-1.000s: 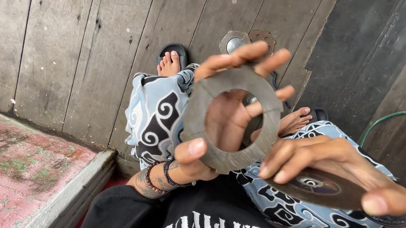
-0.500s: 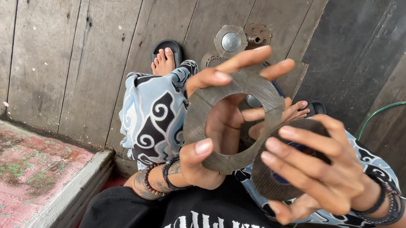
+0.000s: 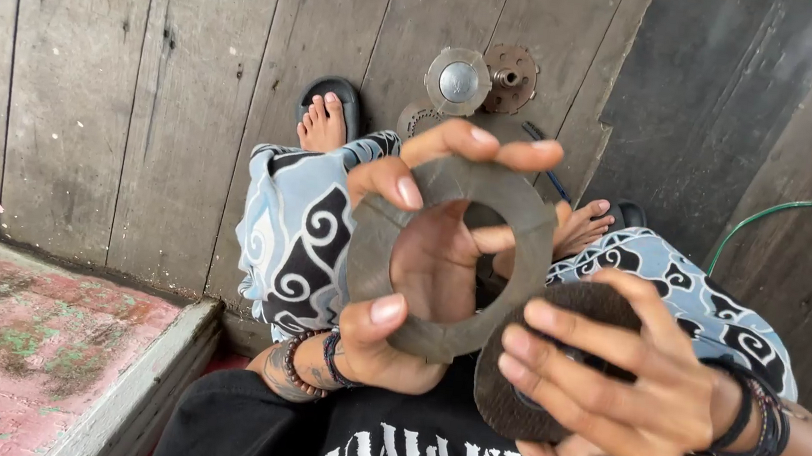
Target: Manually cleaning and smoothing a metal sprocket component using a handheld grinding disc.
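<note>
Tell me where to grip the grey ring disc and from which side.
Grip the grey ring disc across its flat band, thumb on the near face and fingers through the open centre. Come from its lower left edge, as the left hand does; the right hand and dark disc crowd the right.

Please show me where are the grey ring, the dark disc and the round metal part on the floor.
grey ring (image 3: pixel 527 233): head view, on its right band, held by the left hand.
dark disc (image 3: pixel 500 401): head view, on its lower left edge, held by the right hand.
round metal part (image 3: pixel 458 81): head view, on its shiny centre.
</note>
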